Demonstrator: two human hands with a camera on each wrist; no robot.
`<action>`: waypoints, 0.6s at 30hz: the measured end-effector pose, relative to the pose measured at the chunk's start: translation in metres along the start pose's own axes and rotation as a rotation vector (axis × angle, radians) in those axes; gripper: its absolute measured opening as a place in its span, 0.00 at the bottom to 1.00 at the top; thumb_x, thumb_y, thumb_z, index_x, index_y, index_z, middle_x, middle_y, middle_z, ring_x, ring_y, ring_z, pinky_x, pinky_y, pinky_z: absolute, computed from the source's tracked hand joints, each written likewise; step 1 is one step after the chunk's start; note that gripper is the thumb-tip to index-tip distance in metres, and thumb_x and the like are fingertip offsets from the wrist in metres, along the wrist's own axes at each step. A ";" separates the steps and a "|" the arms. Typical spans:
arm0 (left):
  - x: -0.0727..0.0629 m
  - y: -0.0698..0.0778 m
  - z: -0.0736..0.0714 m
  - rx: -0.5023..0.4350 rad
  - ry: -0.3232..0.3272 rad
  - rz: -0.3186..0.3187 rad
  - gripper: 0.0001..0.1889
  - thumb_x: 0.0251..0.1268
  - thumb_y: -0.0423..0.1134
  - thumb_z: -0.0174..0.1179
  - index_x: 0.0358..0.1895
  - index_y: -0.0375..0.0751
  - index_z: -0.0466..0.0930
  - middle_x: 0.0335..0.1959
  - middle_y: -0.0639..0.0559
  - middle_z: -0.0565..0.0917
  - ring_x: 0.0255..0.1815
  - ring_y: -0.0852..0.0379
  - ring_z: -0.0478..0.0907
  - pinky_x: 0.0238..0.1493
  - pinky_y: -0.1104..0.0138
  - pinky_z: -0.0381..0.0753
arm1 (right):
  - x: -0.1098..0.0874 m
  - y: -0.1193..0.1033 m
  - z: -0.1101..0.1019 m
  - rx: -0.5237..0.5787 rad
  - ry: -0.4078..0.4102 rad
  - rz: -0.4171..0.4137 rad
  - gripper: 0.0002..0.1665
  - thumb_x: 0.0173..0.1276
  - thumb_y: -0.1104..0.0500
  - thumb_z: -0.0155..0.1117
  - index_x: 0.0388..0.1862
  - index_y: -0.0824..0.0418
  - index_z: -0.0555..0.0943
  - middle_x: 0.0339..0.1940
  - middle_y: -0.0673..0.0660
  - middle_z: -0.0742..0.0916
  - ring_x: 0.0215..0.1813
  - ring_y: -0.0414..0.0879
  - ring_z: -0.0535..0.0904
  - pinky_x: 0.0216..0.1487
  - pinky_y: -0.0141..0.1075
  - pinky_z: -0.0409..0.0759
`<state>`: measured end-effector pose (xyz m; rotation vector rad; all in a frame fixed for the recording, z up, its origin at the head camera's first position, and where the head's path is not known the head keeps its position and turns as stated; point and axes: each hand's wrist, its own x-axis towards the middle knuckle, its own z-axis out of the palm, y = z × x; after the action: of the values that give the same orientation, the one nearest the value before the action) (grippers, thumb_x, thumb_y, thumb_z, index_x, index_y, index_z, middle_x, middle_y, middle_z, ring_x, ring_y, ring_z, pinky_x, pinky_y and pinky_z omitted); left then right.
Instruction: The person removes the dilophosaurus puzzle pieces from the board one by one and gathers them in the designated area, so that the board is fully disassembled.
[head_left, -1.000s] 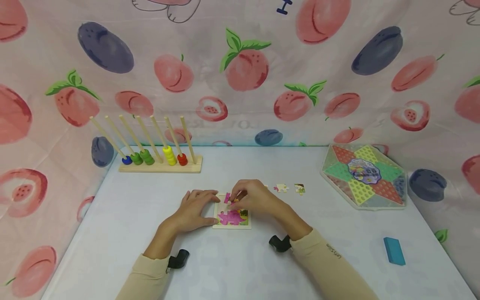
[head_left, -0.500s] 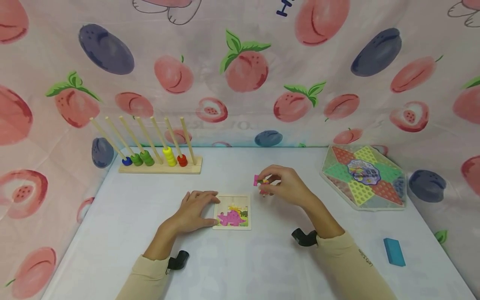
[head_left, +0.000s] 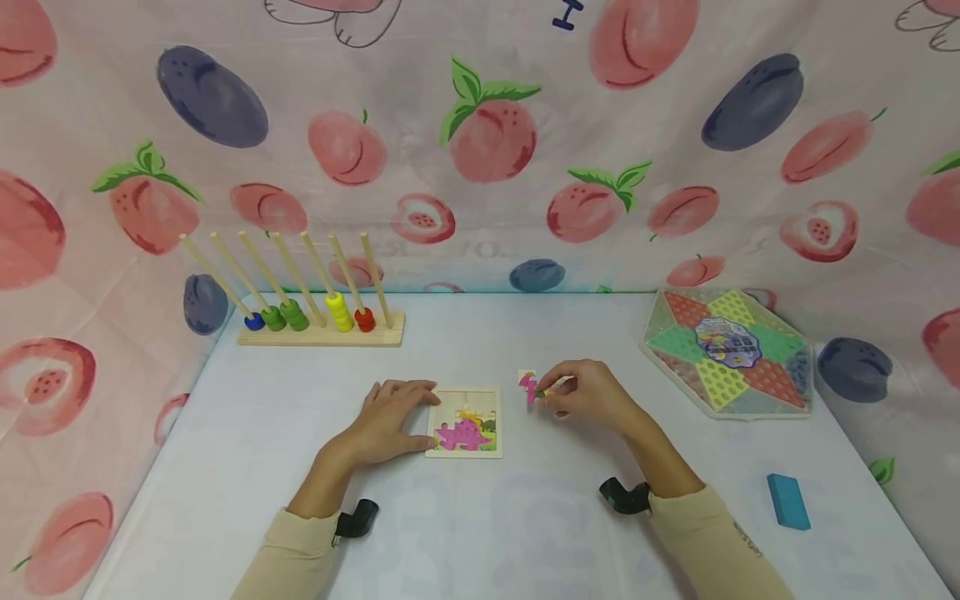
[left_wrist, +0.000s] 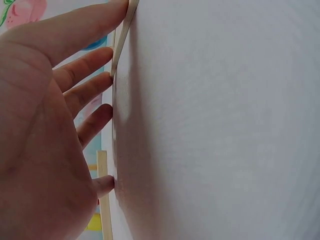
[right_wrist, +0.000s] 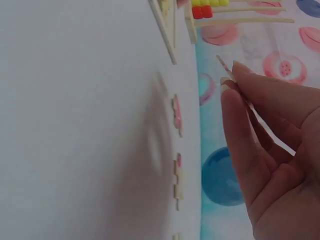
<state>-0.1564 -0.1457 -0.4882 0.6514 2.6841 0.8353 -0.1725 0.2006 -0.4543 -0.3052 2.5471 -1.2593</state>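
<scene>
Partly filled puzzle tray (head_left: pixel 431 454) between hands

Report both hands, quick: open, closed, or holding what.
Left hand: open, straight fingers resting against the puzzle tray.
Right hand: closed, pinching a pink puzzle piece just above the table.

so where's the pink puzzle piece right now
In the head view, the pink puzzle piece is pinched in the right hand, just right of the square wooden puzzle tray.
</scene>
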 end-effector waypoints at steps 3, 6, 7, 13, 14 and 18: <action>0.000 -0.001 0.001 0.007 0.001 0.001 0.28 0.58 0.47 0.74 0.62 0.51 0.78 0.76 0.52 0.71 0.75 0.43 0.63 0.78 0.29 0.42 | -0.001 0.004 0.008 -0.029 -0.027 0.003 0.07 0.62 0.64 0.74 0.40 0.61 0.88 0.42 0.60 0.89 0.27 0.43 0.87 0.32 0.32 0.86; 0.001 -0.001 0.001 0.010 0.002 -0.001 0.28 0.58 0.47 0.74 0.62 0.52 0.78 0.77 0.52 0.71 0.75 0.43 0.63 0.78 0.29 0.42 | 0.000 0.006 0.016 -0.051 -0.034 -0.001 0.07 0.62 0.62 0.76 0.38 0.60 0.88 0.40 0.59 0.89 0.24 0.43 0.85 0.29 0.31 0.85; 0.001 -0.001 0.001 0.010 0.002 -0.001 0.28 0.58 0.47 0.74 0.62 0.52 0.78 0.77 0.52 0.71 0.75 0.43 0.63 0.78 0.29 0.42 | 0.000 0.006 0.018 -0.060 -0.033 -0.004 0.07 0.62 0.61 0.76 0.38 0.60 0.88 0.39 0.58 0.89 0.23 0.42 0.84 0.28 0.31 0.84; 0.001 -0.001 0.001 -0.001 0.002 -0.004 0.27 0.58 0.47 0.74 0.62 0.52 0.78 0.77 0.51 0.71 0.76 0.43 0.62 0.78 0.30 0.42 | 0.003 0.007 0.027 -0.125 -0.012 0.022 0.07 0.60 0.58 0.78 0.36 0.57 0.88 0.32 0.53 0.87 0.22 0.40 0.81 0.26 0.30 0.80; 0.000 -0.001 0.001 -0.005 0.002 -0.005 0.27 0.58 0.47 0.74 0.62 0.52 0.78 0.77 0.51 0.71 0.76 0.43 0.62 0.78 0.30 0.42 | 0.003 0.007 0.028 -0.133 -0.010 0.029 0.07 0.60 0.58 0.78 0.36 0.56 0.89 0.32 0.52 0.87 0.22 0.40 0.80 0.26 0.30 0.80; 0.000 0.001 0.000 -0.011 0.002 -0.009 0.27 0.58 0.47 0.74 0.62 0.51 0.78 0.76 0.51 0.71 0.76 0.43 0.62 0.79 0.30 0.41 | 0.004 0.006 0.029 -0.164 0.003 0.032 0.07 0.59 0.57 0.79 0.35 0.55 0.89 0.32 0.51 0.86 0.26 0.40 0.79 0.27 0.29 0.79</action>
<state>-0.1558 -0.1452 -0.4878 0.6356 2.6800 0.8481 -0.1662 0.1811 -0.4763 -0.2954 2.6520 -1.0418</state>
